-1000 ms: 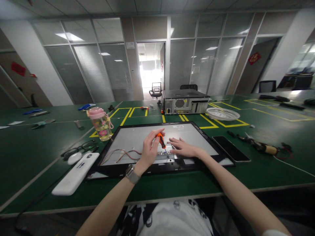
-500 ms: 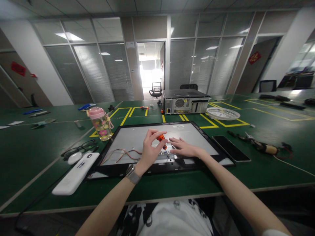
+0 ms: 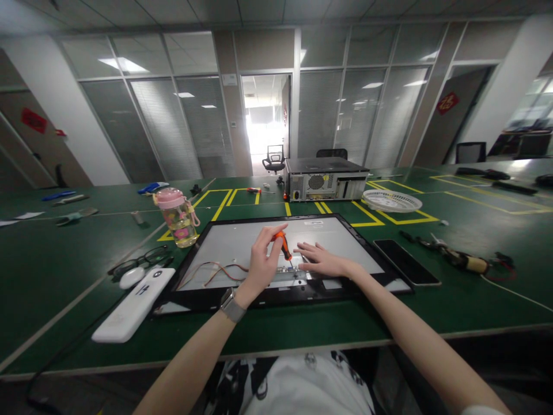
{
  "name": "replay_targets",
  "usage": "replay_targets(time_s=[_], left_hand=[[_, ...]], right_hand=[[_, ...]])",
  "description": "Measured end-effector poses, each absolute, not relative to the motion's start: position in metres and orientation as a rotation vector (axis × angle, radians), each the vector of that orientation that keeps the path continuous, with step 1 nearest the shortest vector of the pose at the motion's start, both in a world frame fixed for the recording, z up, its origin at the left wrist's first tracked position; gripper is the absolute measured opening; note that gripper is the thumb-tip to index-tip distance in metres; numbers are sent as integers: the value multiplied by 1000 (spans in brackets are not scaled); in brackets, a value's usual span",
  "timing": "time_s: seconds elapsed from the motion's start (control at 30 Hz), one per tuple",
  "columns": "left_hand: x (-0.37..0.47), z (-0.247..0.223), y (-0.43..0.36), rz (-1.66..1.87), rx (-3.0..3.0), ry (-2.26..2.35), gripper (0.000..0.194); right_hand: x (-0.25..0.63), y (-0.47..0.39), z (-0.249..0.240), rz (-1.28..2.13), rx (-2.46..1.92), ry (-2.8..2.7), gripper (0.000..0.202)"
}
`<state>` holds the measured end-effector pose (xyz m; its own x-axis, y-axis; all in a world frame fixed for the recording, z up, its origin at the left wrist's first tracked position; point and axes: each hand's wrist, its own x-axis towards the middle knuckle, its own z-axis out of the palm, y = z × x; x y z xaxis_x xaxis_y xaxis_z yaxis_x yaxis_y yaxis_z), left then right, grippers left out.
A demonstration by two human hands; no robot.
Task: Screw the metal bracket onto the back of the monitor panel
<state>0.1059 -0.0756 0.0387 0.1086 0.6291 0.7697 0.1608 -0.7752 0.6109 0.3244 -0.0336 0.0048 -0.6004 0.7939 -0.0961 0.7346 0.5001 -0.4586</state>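
- My left grip [image 3: 261,257] pinches the orange-and-black screwdriver [image 3: 284,246] by its handle, thumb and fingers closed about it.
- Screwdriver axis: steep and tilted; handle uppermost within the left grip, shaft pointing down and rightward to the metal strip [image 3: 285,283]. The tip's seating is too small to tell.
- My right grip [image 3: 324,262]: palm down, fingers spread, holding nothing, just right of the tip, over the display panel [image 3: 228,242].
- Progress: I judge the screwdriver work under way at one spot; fasteners finished or remaining, I cannot tell.
- Outward: wires [image 3: 221,267] left of the left grip; phone [image 3: 406,262] right of the right grip.
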Motion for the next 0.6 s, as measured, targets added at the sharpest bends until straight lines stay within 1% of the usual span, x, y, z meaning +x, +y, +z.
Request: replay_targets(time_s=[0.2,0.27,0.43,0.6], left_hand=[[104,39,-79,1638,1957,687,31],[104,40,-79,1648,1966,681,30],[105,39,-74,1732,2061,734,20],[103,35,-74,1768,2103,812,24]], right_hand=[[324,-34,6,701,-1348,-2611,79],[324,-34,5,696,-1351,-2619,80],[324,-35,7,689,-1353,-2633,81],[324,-33,5,684,-1355,-2629,81]])
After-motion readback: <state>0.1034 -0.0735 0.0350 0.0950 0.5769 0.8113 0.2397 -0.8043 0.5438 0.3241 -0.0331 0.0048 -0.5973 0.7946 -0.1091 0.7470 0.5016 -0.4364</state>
